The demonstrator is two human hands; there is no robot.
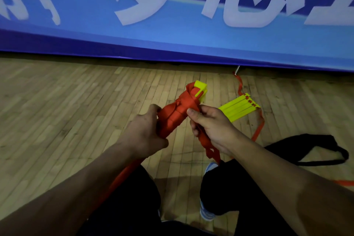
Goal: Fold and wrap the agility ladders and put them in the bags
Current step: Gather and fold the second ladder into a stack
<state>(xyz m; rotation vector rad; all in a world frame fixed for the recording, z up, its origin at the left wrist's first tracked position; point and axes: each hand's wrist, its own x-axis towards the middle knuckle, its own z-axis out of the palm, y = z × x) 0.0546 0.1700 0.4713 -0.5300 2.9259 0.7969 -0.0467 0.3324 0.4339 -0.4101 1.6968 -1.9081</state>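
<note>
A folded agility ladder (179, 111), yellow rungs stacked and wound in red strap, is held above the wooden floor at the centre. My left hand (142, 130) grips the lower end of the bundle. My right hand (208, 125) pinches the loose red strap beside the bundle, with strap ends hanging below the palm. A second stack of yellow rungs (239, 109) lies on the floor to the right, its red strap trailing around it. A black bag (306, 149) lies flat on the floor at the right.
A blue banner (172, 40) with white characters runs along the back at floor level. My knees in dark trousers and a blue-and-white shoe (207, 212) are below my hands. A red strap (342, 183) lies at the right edge.
</note>
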